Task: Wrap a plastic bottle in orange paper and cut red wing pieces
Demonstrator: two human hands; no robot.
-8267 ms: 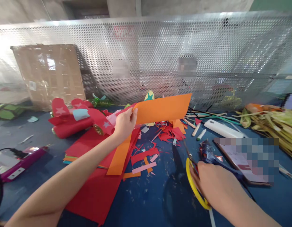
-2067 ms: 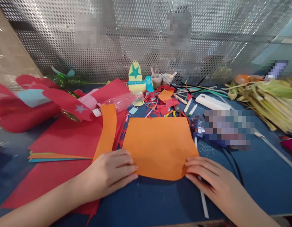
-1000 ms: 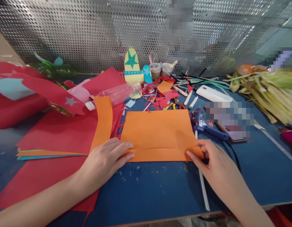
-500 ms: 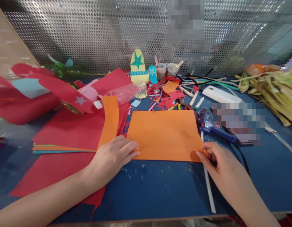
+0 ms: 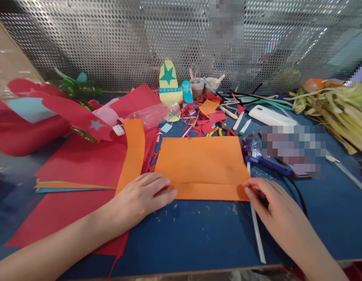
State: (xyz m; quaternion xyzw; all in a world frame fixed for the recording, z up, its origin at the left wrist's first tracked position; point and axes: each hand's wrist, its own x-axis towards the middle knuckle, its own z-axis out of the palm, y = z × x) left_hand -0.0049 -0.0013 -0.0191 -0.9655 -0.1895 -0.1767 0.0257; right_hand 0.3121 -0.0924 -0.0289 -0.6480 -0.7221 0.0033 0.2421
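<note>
An orange sheet (image 5: 202,160) lies flat on the blue table, with a crease or folded strip running along its near edge. My left hand (image 5: 148,193) is closed on the near left corner, thumb and fingers together over the edge. At the near right corner my right hand (image 5: 265,199) pinches the sheet between thumb and fingertips. A curved orange paper strip (image 5: 132,150) lies just beyond my left wrist, on top of red sheets (image 5: 81,166). Under my right hand's side of the sheet a white glue stick (image 5: 257,234) pokes out toward me.
A blue glue gun (image 5: 268,164) with its cord lies right of the sheet, near a white case (image 5: 271,116). Paper scraps (image 5: 204,123), pliers (image 5: 224,127) and a clear plastic bottle (image 5: 151,114) lie behind. Dried husks (image 5: 336,105) sit far right, a perforated metal panel (image 5: 125,47) at the back.
A crease line now shows across the near part of the orange sheet. Both hands stay at its near corners, the right fingers a little lower. The view has shifted slightly.
</note>
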